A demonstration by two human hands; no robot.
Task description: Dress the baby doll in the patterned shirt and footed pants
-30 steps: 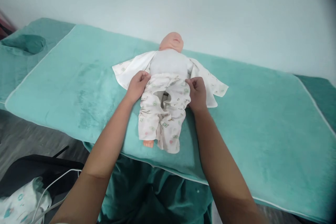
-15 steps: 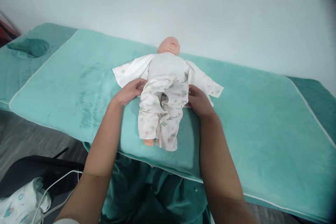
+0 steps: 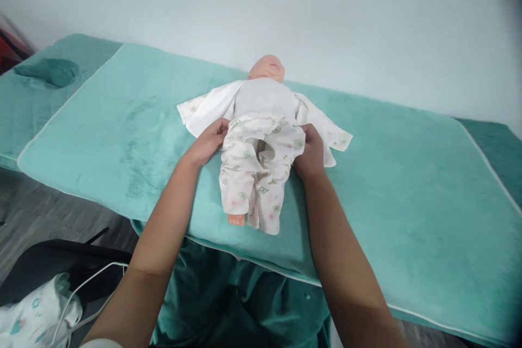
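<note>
A baby doll (image 3: 267,68) lies on its back, head toward the wall, wearing patterned white split-crotch pants (image 3: 236,168) and a white baby jacket (image 3: 218,103) spread open at both sides. At the waist's left side, my left hand (image 3: 210,141) is closed with its fingertips on the pants' edge. My right hand (image 3: 312,152) pinches the pants at the other hip and draws the cloth outward. Some fingertips of both hands are hidden by cloth. One doll foot (image 3: 236,219) shows below the left pant leg; the other foot is covered.
The doll rests on a green padded massage bed (image 3: 391,190) against a white wall (image 3: 326,16). A face hole (image 3: 47,73) is at the bed's left end. A black chair (image 3: 53,261) with patterned cloth (image 3: 32,310) and a white cable (image 3: 87,283) stands at lower left.
My right hand has closed on the pants' side and pulls it outward, widening the crotch opening. My left hand stays at the other hip. The view has shifted slightly.
</note>
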